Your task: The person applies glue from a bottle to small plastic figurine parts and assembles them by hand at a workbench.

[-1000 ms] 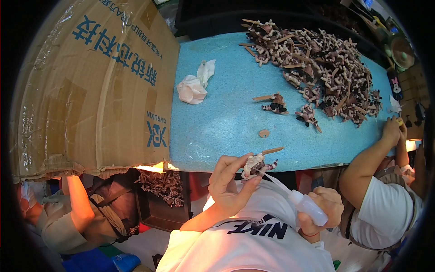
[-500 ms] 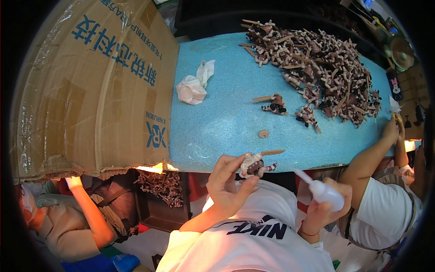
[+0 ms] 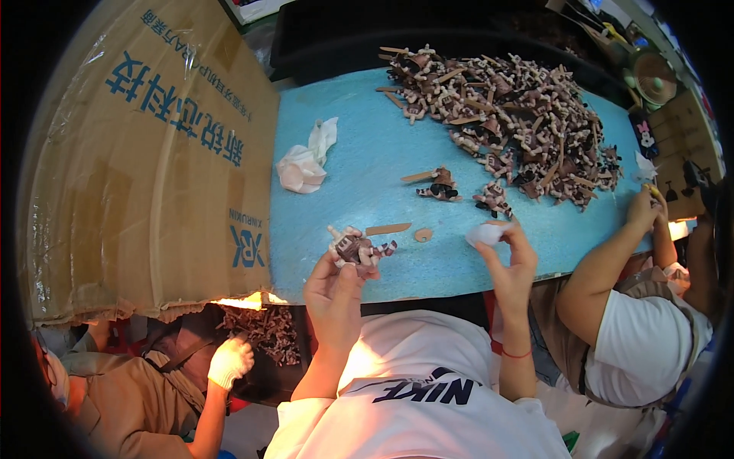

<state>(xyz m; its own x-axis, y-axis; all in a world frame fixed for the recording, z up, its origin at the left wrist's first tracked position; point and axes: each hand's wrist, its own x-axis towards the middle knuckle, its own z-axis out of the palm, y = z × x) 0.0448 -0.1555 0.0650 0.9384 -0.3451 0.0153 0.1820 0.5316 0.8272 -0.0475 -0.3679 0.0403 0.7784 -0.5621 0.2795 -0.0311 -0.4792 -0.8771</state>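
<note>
My left hand (image 3: 336, 294) pinches a small toy figure (image 3: 355, 251) in cream, brown and dark striped colours, above the near edge of the blue table. A flat tan blade (image 3: 388, 229) sticks out to the right at the figure. My right hand (image 3: 514, 264) grips a whitish squeeze bottle (image 3: 486, 233) over the table; its nozzle cannot be made out. Between the hands a small tan disc with a hole (image 3: 423, 235) lies on the table. Two loose figures, one with a blade (image 3: 441, 184) and another (image 3: 493, 199), lie just beyond.
A big heap of similar figures (image 3: 527, 115) covers the far right of the blue table (image 3: 344, 191). Crumpled tissue (image 3: 302, 168) lies at left, beside a tall cardboard box (image 3: 160, 161). Co-workers sit on both sides; a gloved hand (image 3: 231, 362) is near a tray of figures (image 3: 271, 336).
My left hand has carried the figure left and up over the table. My right hand has raised the bottle forward and left, turning it. The co-worker's gloved hand at left has moved into view.
</note>
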